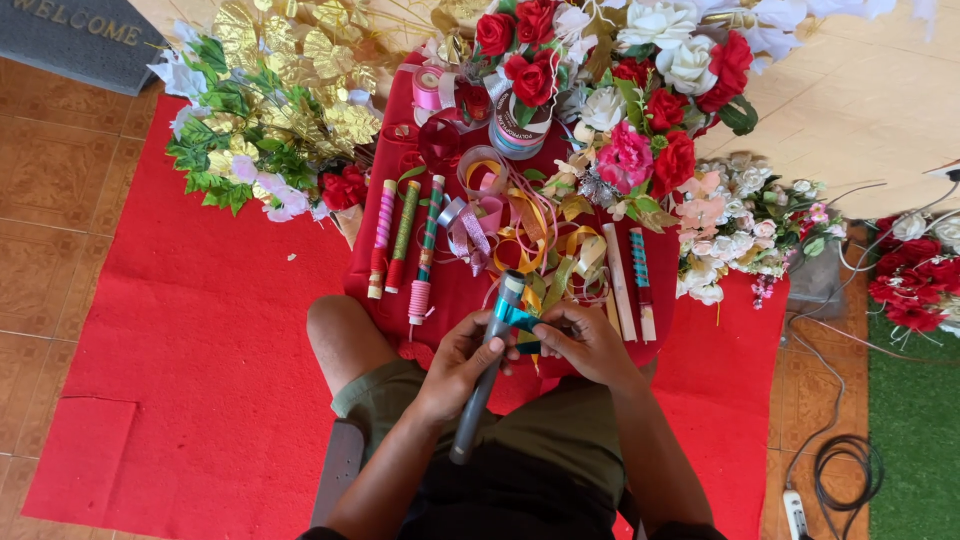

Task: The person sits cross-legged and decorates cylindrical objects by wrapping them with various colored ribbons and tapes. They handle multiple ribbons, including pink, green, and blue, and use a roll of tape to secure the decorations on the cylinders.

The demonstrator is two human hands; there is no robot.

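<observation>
My left hand (455,365) grips a grey tube (478,395) that points up and away from my lap. A teal ribbon (516,320) is wound around the tube's upper part. My right hand (585,340) pinches that ribbon beside the tube. Both hands hover over the near edge of a low table covered in red cloth (450,290). Loose ribbons in gold, pink and silver (510,230) lie in a heap just beyond my hands.
Three wrapped sticks (405,240) lie left on the cloth, two more (630,280) right. Ribbon spools (515,130) stand at the back. Artificial flowers surround it: gold leaves (290,90), red roses (640,80), pink blooms (740,225). Cables and a power strip (795,510) lie at right.
</observation>
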